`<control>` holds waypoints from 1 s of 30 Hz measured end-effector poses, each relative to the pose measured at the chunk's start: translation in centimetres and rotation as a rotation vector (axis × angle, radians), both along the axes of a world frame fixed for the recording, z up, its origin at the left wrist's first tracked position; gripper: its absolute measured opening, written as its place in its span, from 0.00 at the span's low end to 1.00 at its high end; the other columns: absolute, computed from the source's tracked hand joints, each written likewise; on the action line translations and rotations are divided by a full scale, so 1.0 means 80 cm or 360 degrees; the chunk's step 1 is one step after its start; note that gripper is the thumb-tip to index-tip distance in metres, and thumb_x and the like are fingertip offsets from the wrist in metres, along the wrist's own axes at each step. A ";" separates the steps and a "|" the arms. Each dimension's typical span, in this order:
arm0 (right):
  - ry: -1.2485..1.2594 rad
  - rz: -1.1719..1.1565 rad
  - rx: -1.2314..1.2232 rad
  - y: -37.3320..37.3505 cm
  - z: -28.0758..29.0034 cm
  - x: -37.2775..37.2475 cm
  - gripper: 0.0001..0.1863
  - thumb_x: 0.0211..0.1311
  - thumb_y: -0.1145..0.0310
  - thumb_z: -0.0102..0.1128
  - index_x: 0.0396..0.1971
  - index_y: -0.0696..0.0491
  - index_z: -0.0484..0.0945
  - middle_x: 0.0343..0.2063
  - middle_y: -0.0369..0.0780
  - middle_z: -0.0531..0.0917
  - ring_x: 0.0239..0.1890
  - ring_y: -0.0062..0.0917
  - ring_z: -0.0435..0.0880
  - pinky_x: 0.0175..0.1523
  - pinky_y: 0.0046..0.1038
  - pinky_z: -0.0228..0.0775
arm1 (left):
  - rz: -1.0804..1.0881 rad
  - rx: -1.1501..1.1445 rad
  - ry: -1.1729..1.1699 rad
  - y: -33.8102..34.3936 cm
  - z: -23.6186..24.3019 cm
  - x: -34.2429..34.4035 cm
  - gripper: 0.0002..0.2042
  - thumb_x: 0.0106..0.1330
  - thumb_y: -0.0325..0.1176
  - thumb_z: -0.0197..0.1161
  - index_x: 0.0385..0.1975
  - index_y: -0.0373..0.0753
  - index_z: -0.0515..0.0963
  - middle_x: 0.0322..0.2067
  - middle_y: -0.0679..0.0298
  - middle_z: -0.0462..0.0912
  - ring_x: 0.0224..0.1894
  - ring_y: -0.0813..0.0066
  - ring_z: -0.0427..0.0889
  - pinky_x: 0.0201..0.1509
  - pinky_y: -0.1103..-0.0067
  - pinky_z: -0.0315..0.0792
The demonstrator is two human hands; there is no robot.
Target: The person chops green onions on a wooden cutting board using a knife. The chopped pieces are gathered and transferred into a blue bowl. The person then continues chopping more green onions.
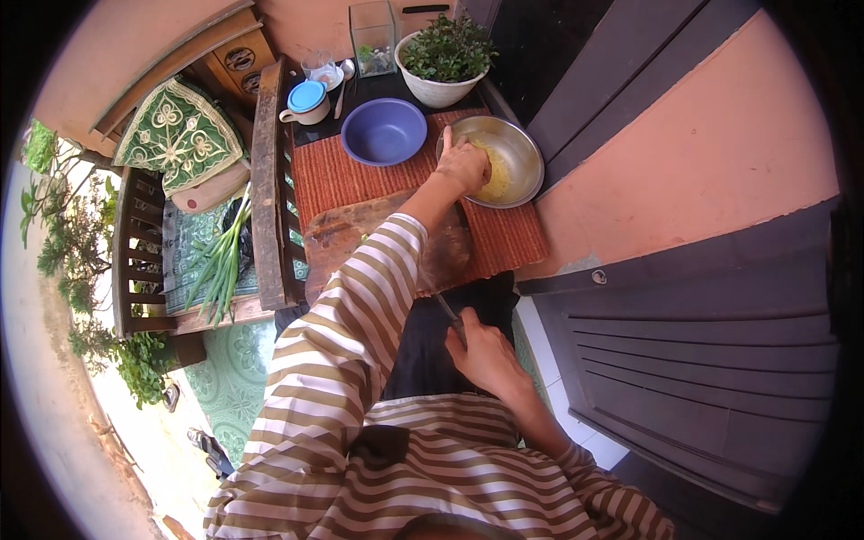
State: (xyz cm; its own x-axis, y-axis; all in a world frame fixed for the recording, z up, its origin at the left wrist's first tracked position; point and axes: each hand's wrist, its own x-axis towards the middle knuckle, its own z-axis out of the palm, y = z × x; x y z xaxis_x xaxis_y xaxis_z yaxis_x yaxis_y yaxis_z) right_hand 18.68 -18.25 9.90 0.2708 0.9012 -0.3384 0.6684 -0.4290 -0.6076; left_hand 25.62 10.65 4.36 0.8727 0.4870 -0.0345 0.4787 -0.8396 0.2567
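My left hand point(464, 166) reaches over the near-left rim of a metal bowl point(527, 155). Its thumb stretches along the rim, while the other fingers point down inside and are mostly hidden. Yellow stuff point(498, 176) lies in the bowl beside them. Close to my body, my right hand point(488, 356) is closed round the handle of a knife point(447, 308), whose blade points toward the cutting board. This worn wooden cutting board point(441, 241) lies under my left forearm, with a few small bits on it.
Behind the board stand a blue-purple bowl point(384, 132), a cup with a blue lid point(307, 101), a spoon point(342, 94) and a white plant pot point(436, 88). An orange-red mat point(508, 238) covers the tabletop. Green onions point(219, 265) lie on a wooden bench point(275, 189) at left.
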 end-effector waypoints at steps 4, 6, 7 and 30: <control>0.0013 -0.0024 0.0002 0.001 0.000 0.006 0.13 0.69 0.65 0.53 0.40 0.60 0.65 0.23 0.56 0.82 0.30 0.55 0.84 0.36 0.51 0.77 | 0.0175 -0.0002 -0.0327 0.036 0.025 -0.031 0.06 0.54 0.37 0.70 0.30 0.56 0.89 0.35 0.68 0.88 0.58 0.62 0.74 0.73 0.43 0.38; 0.0022 -0.0029 0.0041 0.003 0.000 0.008 0.13 0.69 0.65 0.53 0.40 0.60 0.65 0.23 0.56 0.82 0.30 0.55 0.84 0.36 0.51 0.77 | 0.0329 0.0124 -0.0510 0.061 0.035 -0.055 0.06 0.54 0.37 0.70 0.30 0.56 0.89 0.33 0.69 0.88 0.56 0.64 0.74 0.72 0.43 0.40; 0.0024 -0.0027 0.0066 0.004 0.000 0.009 0.13 0.70 0.65 0.53 0.39 0.60 0.65 0.23 0.56 0.82 0.30 0.55 0.84 0.36 0.50 0.77 | 0.0419 0.0199 -0.0623 0.072 0.038 -0.071 0.06 0.54 0.37 0.70 0.30 0.56 0.89 0.31 0.70 0.88 0.56 0.64 0.74 0.72 0.44 0.40; -0.0158 -0.0226 0.0403 0.035 -0.063 0.006 0.18 0.72 0.62 0.53 0.54 0.56 0.67 0.40 0.57 0.80 0.41 0.56 0.82 0.44 0.50 0.75 | 0.0626 -0.0198 -0.0462 0.029 0.027 -0.244 0.20 0.59 0.27 0.65 0.53 0.43 0.83 0.52 0.57 0.80 0.58 0.52 0.75 0.64 0.64 0.70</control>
